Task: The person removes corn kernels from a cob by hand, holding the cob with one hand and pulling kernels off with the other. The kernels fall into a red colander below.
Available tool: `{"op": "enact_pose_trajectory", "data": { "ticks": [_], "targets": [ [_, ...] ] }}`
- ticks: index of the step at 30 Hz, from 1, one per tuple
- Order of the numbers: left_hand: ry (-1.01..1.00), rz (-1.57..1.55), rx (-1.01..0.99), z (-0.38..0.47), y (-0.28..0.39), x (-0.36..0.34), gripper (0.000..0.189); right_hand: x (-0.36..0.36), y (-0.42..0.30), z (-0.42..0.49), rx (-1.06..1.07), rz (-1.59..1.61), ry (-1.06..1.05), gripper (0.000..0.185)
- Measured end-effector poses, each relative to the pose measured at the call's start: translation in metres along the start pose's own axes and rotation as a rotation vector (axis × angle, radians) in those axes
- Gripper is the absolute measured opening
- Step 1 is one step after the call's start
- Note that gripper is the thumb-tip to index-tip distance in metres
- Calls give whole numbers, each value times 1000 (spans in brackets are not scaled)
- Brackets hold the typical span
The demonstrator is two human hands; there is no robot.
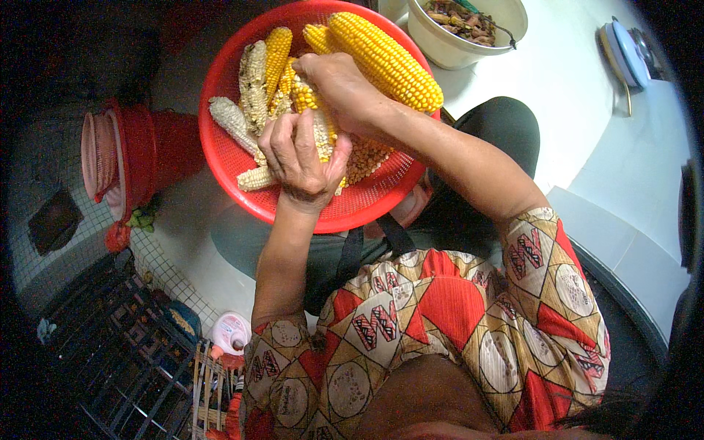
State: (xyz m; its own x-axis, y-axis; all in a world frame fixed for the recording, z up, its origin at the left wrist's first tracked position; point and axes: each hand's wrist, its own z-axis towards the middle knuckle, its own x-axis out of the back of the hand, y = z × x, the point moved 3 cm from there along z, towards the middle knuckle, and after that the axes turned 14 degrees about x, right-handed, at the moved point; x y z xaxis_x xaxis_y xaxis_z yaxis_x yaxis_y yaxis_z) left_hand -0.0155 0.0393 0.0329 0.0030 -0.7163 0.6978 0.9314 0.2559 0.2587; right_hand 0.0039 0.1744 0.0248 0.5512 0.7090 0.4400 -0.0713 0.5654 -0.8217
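Note:
A red plastic colander (220,159) rests at the person's lap, holding corn. My left hand (302,157) grips a partly shelled corn cob (322,129) over the colander's middle. Bent over the upper part of the same cob is my right hand (335,80); its fingertips are partly hidden, and whether they close on the cob cannot be told. Beside it lies a large full yellow corn ear (388,60). To the left are a stripped corn cob (234,118) and a smaller yellow ear (278,55). Loose corn kernels (366,162) lie below the hands.
A white bucket (456,55) with brownish pieces inside stands at the upper right. Red and pink plastic baskets (135,159) are at the left. At the lower left are a dark rack (126,352) and a pink-white plastic bottle (231,333). A blue lid-like object (627,55) lies far right.

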Motion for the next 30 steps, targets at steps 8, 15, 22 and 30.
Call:
{"op": "enact_pose_trajectory", "data": {
  "ticks": [8,15,22,30],
  "targets": [
    [20,27,-59,1,1,-2,47,-5,2,1,227,-248,-85,24],
    [-37,-58,-24,-1,2,-8,45,-22,22,-7,-256,268,-1,23],
    [2,-114,42,-5,-1,-5,41,-19,12,-3,-290,331,66,30],
    [-1,-45,60,-4,1,-5,57,-13,12,-2,-32,58,-30,28]
  ]
}}
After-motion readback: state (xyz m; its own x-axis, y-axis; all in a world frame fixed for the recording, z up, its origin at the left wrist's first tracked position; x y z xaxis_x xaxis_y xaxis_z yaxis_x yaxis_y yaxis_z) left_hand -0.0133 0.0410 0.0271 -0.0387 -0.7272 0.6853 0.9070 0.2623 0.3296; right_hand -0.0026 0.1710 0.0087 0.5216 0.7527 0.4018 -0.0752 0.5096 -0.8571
